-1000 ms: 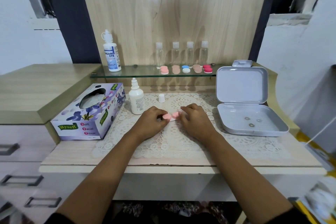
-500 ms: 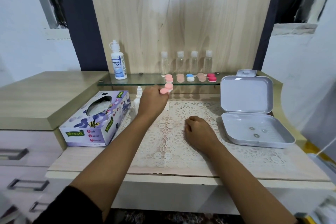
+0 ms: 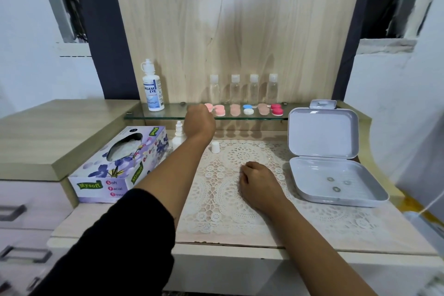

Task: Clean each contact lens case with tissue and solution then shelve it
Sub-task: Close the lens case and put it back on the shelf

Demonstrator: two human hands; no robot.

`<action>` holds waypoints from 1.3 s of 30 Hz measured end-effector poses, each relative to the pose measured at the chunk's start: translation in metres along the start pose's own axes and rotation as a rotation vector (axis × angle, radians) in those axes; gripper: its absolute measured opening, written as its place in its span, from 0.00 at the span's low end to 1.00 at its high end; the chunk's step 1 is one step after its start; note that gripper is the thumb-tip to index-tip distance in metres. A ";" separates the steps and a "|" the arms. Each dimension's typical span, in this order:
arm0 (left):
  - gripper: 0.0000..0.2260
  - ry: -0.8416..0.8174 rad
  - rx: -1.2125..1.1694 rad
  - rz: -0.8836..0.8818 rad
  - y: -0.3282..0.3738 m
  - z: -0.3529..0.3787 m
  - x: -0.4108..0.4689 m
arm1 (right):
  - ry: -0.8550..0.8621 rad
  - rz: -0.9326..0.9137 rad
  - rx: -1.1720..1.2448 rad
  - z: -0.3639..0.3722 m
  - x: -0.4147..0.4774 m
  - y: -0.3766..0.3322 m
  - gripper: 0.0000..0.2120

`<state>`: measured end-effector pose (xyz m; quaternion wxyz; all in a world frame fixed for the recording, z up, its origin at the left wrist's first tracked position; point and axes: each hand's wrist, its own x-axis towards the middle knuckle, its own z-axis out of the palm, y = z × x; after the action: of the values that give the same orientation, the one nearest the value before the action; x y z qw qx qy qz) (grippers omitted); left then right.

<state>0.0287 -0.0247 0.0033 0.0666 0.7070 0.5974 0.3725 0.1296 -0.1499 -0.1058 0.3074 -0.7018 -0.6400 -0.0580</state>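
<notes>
The left hand (image 3: 199, 120) is up at the glass shelf (image 3: 168, 114), holding a pink lens case (image 3: 208, 106) at the left end of the row of cases (image 3: 248, 109) on that shelf. Below the shelf, the right hand (image 3: 259, 185) rests on the lace mat (image 3: 216, 209) with its fingers curled under. A tissue box (image 3: 115, 166) sits below the shelf's left end and an open grey box (image 3: 331, 170) below its right.
</notes>
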 end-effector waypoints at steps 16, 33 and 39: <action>0.13 -0.070 -0.014 -0.053 -0.003 0.008 0.017 | 0.027 -0.005 -0.015 0.004 0.001 0.003 0.16; 0.15 -0.027 -0.180 -0.107 0.003 0.008 0.006 | 0.027 0.003 -0.021 0.005 0.001 0.003 0.16; 0.15 -0.019 -0.184 0.061 0.013 0.017 -0.008 | 0.037 0.003 -0.029 0.005 0.000 0.003 0.14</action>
<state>0.0491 -0.0298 -0.0052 0.1257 0.7194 0.5382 0.4208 0.1309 -0.1473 -0.1110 0.3092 -0.7059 -0.6323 -0.0795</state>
